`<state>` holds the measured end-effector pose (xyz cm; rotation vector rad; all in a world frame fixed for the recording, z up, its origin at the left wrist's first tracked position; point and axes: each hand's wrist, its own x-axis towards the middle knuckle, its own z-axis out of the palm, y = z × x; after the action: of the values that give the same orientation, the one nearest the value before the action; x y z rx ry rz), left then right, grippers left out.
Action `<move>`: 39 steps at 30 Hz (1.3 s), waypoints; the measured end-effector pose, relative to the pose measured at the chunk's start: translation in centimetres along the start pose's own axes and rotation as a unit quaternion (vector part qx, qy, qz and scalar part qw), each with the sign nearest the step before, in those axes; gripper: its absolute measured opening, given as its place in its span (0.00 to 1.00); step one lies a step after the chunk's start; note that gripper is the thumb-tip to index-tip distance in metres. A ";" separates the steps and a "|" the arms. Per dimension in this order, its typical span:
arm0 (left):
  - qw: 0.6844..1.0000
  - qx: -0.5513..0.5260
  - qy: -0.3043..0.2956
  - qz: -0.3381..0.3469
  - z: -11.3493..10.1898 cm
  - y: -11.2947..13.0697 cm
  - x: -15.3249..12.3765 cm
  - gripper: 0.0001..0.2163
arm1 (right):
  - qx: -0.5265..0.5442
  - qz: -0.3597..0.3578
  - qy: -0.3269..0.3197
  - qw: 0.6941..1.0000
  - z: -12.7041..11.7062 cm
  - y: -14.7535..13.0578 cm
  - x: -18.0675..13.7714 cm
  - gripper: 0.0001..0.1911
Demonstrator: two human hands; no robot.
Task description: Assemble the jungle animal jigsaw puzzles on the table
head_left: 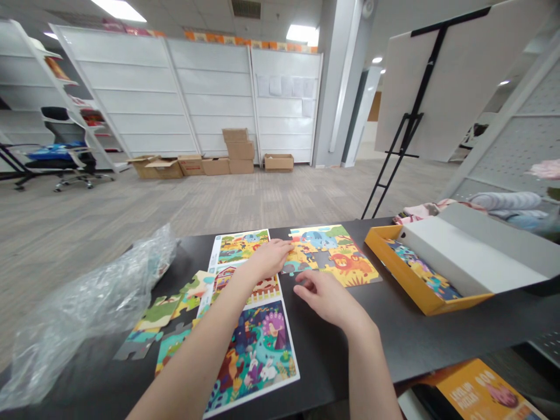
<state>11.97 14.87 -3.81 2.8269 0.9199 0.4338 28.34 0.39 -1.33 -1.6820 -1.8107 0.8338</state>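
A partly assembled jigsaw puzzle with an elephant and lions lies on the black table, a gap near its middle. My left hand reaches across the printed picture sheet, its fingers closed together on a puzzle piece at the puzzle's left edge; the fingers hide most of that piece. Just below the puzzle, my right hand hovers near the tabletop, fingers loosely curled and apart from the thumb, with nothing in it. Several loose puzzle pieces lie left of the sheet, partly behind my left forearm.
A crumpled clear plastic bag covers the table's left end. On the right is an open yellow box holding more pieces. An orange puzzle box sits lower right. Beyond the table stand an easel board and cardboard boxes.
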 end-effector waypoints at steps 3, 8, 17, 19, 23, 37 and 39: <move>1.000 0.007 -0.004 -0.001 0.3 0.0 0.0 0.19 | -0.002 -0.003 0.003 1.000 0.0 0.1 0.0 0.09; 1.000 0.010 -0.003 -0.007 0.2 0.3 0.0 0.18 | 0.005 -0.002 0.001 1.000 0.2 0.3 0.1 0.10; 0.999 0.025 -0.007 -0.026 -0.6 0.8 -0.1 0.17 | 0.004 0.001 0.001 1.000 0.0 0.3 0.1 0.09; 0.999 0.029 -0.012 -0.025 -0.7 1.0 -0.1 0.17 | 0.005 0.003 -0.001 1.000 0.0 0.2 0.2 0.09; 0.999 0.046 -0.007 -0.022 -1.7 1.8 -0.5 0.20 | -0.004 -0.004 -0.003 1.000 0.1 -0.1 0.3 0.08; 0.930 0.127 -0.094 -0.332 -8.6 0.1 -14.4 0.16 | -0.054 -0.013 -0.022 0.998 0.5 -0.3 0.7 0.10; 0.923 0.131 -0.098 -0.349 -7.4 -0.2 -15.4 0.15 | -0.055 -0.014 -0.024 0.998 0.5 -0.2 0.7 0.10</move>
<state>-2.37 6.21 -0.34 2.4257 1.9284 -0.0712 27.77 1.04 -1.57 -1.7133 -1.9393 0.7822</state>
